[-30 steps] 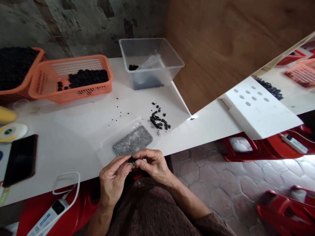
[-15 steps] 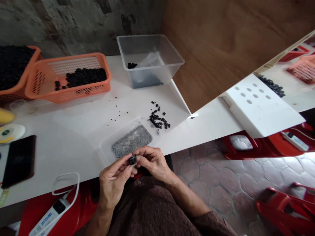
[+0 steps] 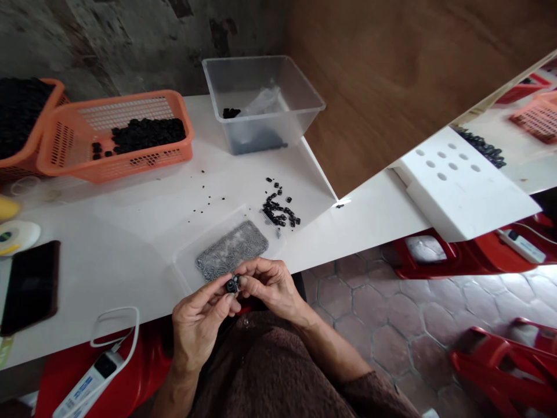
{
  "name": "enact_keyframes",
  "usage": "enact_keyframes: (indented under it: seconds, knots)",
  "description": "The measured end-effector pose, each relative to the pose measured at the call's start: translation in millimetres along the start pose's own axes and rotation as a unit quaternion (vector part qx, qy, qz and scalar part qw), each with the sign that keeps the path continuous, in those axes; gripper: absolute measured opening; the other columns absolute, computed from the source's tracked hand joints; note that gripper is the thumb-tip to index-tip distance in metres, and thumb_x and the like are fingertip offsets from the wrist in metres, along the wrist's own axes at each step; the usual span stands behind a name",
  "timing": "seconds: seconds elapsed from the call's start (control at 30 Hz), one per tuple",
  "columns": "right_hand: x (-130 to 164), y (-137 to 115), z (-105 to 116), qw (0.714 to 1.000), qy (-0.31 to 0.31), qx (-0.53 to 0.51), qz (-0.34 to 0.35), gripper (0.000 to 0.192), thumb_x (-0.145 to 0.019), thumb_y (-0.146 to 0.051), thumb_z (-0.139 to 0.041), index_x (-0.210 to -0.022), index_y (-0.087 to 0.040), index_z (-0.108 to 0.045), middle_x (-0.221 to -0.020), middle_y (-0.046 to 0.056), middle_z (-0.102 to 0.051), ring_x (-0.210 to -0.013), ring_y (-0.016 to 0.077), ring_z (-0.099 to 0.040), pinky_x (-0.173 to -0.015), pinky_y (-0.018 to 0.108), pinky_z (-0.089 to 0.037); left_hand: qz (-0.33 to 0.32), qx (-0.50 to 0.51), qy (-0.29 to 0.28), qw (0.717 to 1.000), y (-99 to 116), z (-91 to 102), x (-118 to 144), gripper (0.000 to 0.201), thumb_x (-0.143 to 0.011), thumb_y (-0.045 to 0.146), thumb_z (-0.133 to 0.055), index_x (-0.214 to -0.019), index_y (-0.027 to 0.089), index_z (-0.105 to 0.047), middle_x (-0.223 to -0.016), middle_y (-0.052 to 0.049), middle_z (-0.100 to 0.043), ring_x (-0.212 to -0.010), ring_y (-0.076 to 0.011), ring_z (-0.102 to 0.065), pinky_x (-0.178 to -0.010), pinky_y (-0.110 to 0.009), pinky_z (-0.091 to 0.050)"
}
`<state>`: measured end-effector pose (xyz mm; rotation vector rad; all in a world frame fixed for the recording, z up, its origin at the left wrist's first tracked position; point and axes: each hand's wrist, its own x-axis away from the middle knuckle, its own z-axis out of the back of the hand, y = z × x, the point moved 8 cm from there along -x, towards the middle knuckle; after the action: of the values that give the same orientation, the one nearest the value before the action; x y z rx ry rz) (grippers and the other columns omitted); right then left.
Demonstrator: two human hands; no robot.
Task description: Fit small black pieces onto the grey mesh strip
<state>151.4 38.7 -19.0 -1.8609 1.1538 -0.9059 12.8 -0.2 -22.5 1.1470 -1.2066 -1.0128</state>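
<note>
A small round black plastic part (image 3: 231,285) is pinched between the fingertips of my left hand (image 3: 201,319). My right hand (image 3: 270,285) meets it from the other side, thumb and forefinger closed at the part; whether they grip a second small piece is hidden. Just beyond my hands lies a shallow clear tray (image 3: 183,255) holding a mass of small silvery metal pieces (image 3: 232,249), perhaps springs or pins. Loose little black pieces (image 3: 278,212) form a heap on the white table to the right of that tray.
Orange baskets (image 3: 116,168) with black parts stand at the back left, beside a clear plastic bin (image 3: 261,125). A brown wooden panel (image 3: 391,87) rises at the right, near a white box with holes (image 3: 470,191). A phone (image 3: 30,287) lies at the left.
Both hands stay close together over the tray's near edge. The black part has turned slightly between the fingertips, and the whole view has shifted a little.
</note>
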Motion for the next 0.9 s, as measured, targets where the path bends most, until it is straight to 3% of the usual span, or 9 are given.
enact_keyframes:
  seconds: [0.23, 0.9]
  knots:
    - [3.4, 0.9, -1.4, 1.0, 0.024, -0.007, -0.009, 0.019, -0.077, -0.03, -0.073, -0.088, -0.015, -0.069, -0.068, -0.001, -0.064, -0.054, 0.0064, -0.056, -0.054, 0.018, -0.048, 0.003, 0.011, 0.015, 1.0, -0.3, 0.0, -0.1, 0.028, -0.076, 0.019, -0.072, -0.104, 0.024, -0.073, -0.062, 0.003, -0.072, -0.052, -0.0101, -0.064, -0.054, -0.019, -0.058]
    - [5.0, -4.5, -6.7, 1.0, 0.014, -0.003, 0.008, 0.017, -0.078, -0.028, -0.073, -0.085, -0.014, -0.067, -0.064, -0.002, -0.062, -0.054, 0.0062, -0.056, -0.054, 0.018, -0.048, -0.002, 0.015, 0.01, 1.0, -2.3, 1.6, 0.9, 0.025, -0.078, 0.02, -0.071, -0.102, 0.024, -0.074, -0.058, 0.004, -0.07, -0.049, -0.0097, -0.063, -0.051, -0.018, -0.055]
